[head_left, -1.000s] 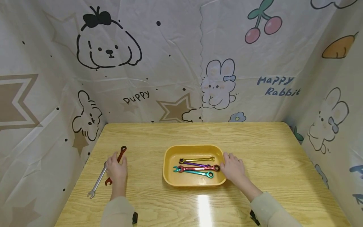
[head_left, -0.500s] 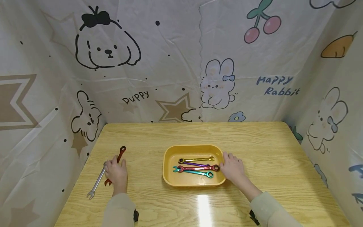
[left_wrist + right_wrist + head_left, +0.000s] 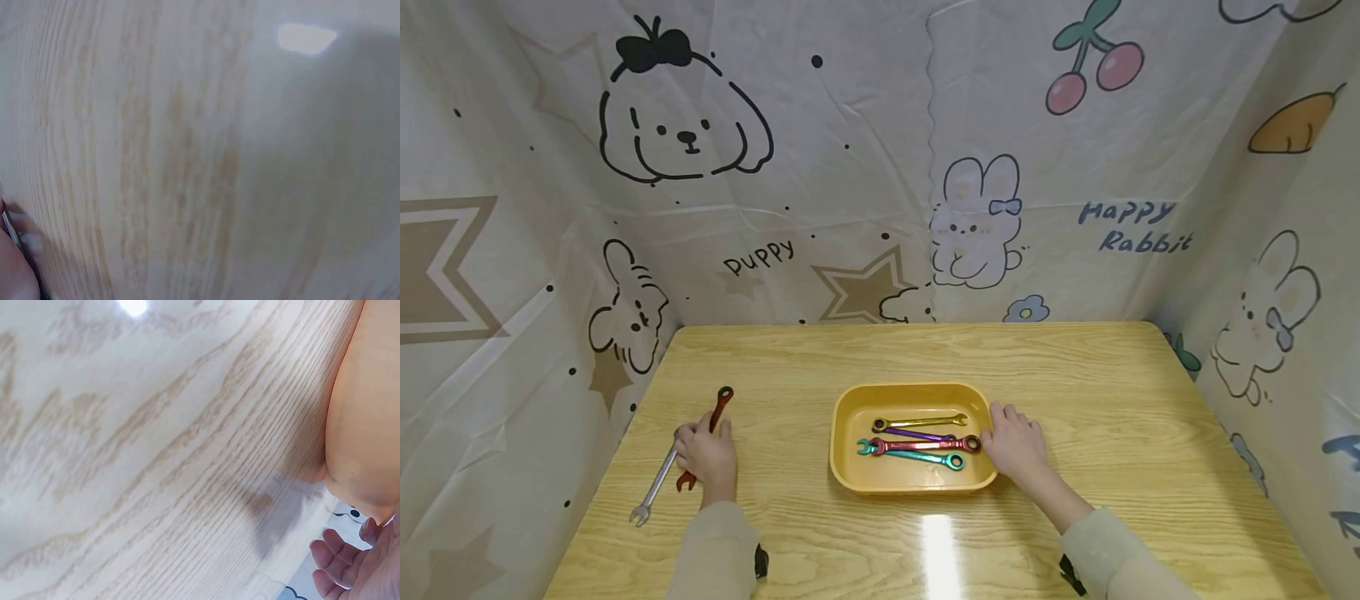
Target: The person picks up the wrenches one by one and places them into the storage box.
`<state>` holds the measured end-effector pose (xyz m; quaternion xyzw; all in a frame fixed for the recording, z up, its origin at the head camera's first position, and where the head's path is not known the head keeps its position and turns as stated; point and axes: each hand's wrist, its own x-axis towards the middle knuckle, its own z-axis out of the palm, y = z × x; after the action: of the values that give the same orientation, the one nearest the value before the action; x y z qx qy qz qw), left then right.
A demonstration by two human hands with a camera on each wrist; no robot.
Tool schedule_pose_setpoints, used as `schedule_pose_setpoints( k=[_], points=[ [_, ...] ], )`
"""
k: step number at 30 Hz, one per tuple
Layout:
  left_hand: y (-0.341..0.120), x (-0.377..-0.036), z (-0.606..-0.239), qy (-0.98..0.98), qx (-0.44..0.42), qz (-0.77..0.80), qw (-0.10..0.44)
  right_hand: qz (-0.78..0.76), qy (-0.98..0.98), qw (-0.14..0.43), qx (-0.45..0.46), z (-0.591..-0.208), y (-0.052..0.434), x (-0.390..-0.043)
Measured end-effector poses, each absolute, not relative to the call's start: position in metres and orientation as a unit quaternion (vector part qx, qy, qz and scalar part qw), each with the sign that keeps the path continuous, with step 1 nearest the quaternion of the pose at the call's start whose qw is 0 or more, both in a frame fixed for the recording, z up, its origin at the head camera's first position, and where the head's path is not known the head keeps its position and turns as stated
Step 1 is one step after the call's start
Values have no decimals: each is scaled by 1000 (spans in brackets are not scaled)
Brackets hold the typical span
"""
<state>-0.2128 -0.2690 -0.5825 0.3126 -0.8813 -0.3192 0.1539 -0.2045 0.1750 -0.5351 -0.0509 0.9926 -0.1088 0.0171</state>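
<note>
My left hand (image 3: 711,454) lies over a red-brown wrench (image 3: 721,404) at the left of the table, thumb to the right of its shaft. Left of it, the upper end of a silver wrench (image 3: 658,487) meets my fingers. A thin metal edge (image 3: 11,228) shows beside the hand in the left wrist view; whether the fingers grip either wrench is hidden. My right hand (image 3: 1018,442) is against the right side of a yellow tray (image 3: 842,471), with loosely bent fingers (image 3: 337,559). Inside lie a gold wrench (image 3: 917,422), a purple wrench (image 3: 913,434), a red wrench (image 3: 925,446) and a teal wrench (image 3: 925,456).
The wood-grain table (image 3: 880,354) is bordered by a printed cloth (image 3: 865,125) at the back and both sides. A bright reflection lies on the tabletop in front of the tray.
My left hand has drawn slightly toward me, and its fingers have bent down over the wrenches. The right hand, the tray and the wrenches in it hold their places.
</note>
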Motion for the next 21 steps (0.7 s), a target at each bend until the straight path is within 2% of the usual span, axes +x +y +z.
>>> schedule_pose_setpoints(
  k=[21],
  points=[
    [-262, -218, -581, -851, 366, -332, 176, -110, 992, 12, -52, -534, 175, -205]
  ],
)
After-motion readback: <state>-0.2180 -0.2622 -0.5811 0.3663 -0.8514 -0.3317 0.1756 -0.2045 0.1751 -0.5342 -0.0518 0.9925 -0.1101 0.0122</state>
